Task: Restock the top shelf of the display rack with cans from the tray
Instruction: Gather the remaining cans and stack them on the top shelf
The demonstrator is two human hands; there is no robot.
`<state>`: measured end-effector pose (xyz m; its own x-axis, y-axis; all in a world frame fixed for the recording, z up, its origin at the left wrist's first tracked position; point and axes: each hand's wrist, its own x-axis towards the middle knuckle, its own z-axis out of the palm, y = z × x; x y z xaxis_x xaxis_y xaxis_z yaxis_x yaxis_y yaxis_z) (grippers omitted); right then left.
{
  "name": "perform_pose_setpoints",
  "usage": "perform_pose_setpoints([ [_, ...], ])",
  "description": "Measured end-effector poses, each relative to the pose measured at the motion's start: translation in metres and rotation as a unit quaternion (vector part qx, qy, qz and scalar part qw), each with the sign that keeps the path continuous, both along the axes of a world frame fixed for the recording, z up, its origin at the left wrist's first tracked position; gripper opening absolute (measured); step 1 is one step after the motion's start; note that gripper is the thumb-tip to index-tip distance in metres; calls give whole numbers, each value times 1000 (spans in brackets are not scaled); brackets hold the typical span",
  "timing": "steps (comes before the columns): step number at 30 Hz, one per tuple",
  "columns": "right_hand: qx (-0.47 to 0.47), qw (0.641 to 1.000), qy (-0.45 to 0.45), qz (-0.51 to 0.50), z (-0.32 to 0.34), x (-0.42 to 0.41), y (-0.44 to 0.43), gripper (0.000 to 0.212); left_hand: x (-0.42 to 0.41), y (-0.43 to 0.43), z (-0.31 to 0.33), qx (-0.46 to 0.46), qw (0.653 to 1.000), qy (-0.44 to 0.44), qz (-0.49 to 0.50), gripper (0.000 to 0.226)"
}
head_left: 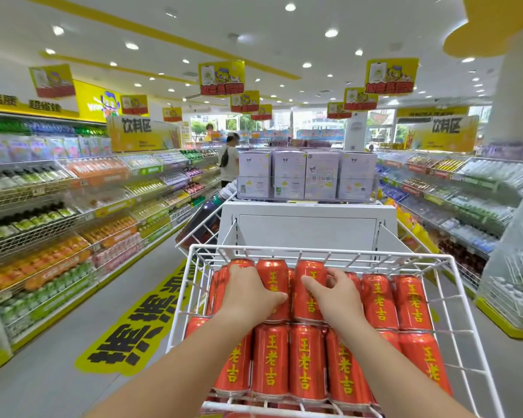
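A white wire shelf (pixel 314 251) of the display rack stands right in front of me, filled with several red cans with yellow characters lying on their sides in two rows. My left hand (pixel 248 292) lies over a can (pixel 274 282) in the far row, fingers curled round it. My right hand (pixel 334 292) grips the neighbouring can (pixel 310 274) in the same row. Both cans sit slightly higher than the rest. The near row of red cans (pixel 307 360) lies under my forearms. No tray shows in this view.
Beyond the wire shelf stands a white display stand (pixel 308 221) topped with lilac boxes (pixel 287 173). Drink shelves (pixel 58 206) line the aisle on the left and shelves (pixel 465 188) on the right. A person (pixel 228 159) stands far down the left aisle. A yellow floor sticker (pixel 139 321) lies left.
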<state>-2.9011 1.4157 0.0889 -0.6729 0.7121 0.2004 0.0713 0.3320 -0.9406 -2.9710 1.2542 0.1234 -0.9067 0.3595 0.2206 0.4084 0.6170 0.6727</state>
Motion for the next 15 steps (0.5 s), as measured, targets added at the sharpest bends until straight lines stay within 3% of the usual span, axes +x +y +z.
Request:
perform_pose_setpoints([
  [10,27,999,-21,3,-1,-7,3,81,5,19,-2,-77,996,42,10,54],
  [15,64,998,-27,-4,-3,-10,1,69,8,21,-4,-122,990,64,18,52],
])
